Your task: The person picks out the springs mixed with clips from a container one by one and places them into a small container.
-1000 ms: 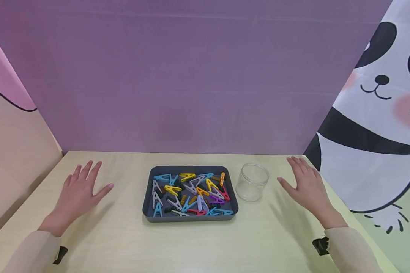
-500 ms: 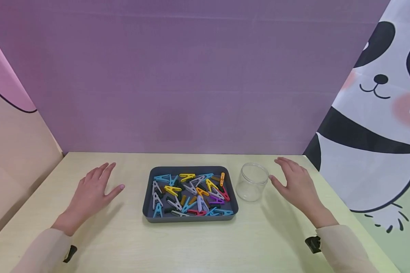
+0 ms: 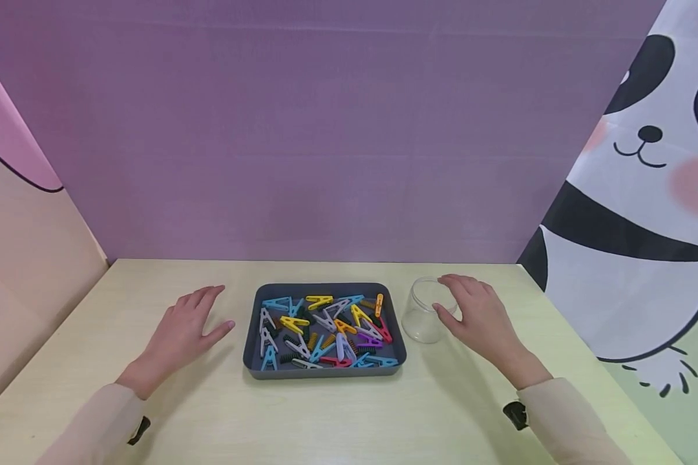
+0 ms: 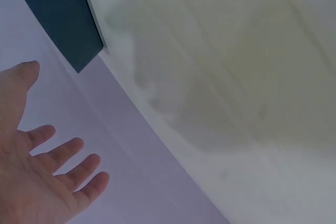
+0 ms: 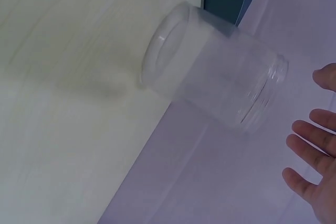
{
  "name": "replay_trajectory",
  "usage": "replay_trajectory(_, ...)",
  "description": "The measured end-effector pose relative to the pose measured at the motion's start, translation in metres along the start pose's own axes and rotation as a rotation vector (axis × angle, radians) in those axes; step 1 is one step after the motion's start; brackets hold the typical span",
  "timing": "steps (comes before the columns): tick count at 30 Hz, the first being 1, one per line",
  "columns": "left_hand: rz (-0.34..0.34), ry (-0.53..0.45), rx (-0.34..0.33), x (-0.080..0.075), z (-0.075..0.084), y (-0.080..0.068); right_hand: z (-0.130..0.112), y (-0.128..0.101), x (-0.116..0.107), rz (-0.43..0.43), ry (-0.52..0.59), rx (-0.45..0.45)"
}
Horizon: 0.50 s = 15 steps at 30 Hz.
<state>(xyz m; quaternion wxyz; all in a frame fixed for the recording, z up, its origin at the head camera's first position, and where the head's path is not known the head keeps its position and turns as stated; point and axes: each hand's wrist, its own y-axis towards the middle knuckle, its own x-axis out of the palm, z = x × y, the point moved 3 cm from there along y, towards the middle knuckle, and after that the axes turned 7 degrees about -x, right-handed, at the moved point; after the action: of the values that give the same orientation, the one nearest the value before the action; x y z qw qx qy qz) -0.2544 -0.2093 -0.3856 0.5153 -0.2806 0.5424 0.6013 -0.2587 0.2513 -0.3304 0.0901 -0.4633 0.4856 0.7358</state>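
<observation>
One clear jar [image 3: 426, 312] stands upright near the table's [image 3: 349, 413] far right edge, just beside one dark tray [image 3: 250, 336] heaped with many coloured clothes pegs [image 3: 326, 329], too tangled to count. The right hand [image 3: 477, 316] is at the jar's right side, fingers [image 5: 307, 153] spread and relaxed, gripping nothing. The left hand [image 3: 180, 329] hovers left of the tray, fingers straight, holding nothing.

My right hand [image 3: 481, 315] reaches the clear plastic jar [image 3: 426, 316]; my left hand [image 3: 185, 326] hovers beside the dark grey tray [image 3: 250, 342] of coloured clothes pegs [image 3: 326, 329].
</observation>
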Motion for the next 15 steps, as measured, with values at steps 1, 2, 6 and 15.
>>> replay_trajectory(1, -0.003, -0.002, 0.003, 0.001, 0.001, 0.001, -0.002, 0.001, 0.001, -0.003, -0.001, -0.009)
replay_trajectory(2, -0.005, -0.003, 0.006, 0.003, 0.002, 0.002, -0.004, 0.002, 0.002, -0.007, -0.001, -0.018)
replay_trajectory(6, -0.009, -0.006, 0.027, 0.008, 0.007, 0.006, -0.013, 0.007, 0.006, -0.031, 0.003, -0.042)
replay_trajectory(15, -0.024, -0.001, 0.086, 0.013, 0.024, 0.012, -0.037, 0.019, 0.015, -0.099, 0.02, -0.103)
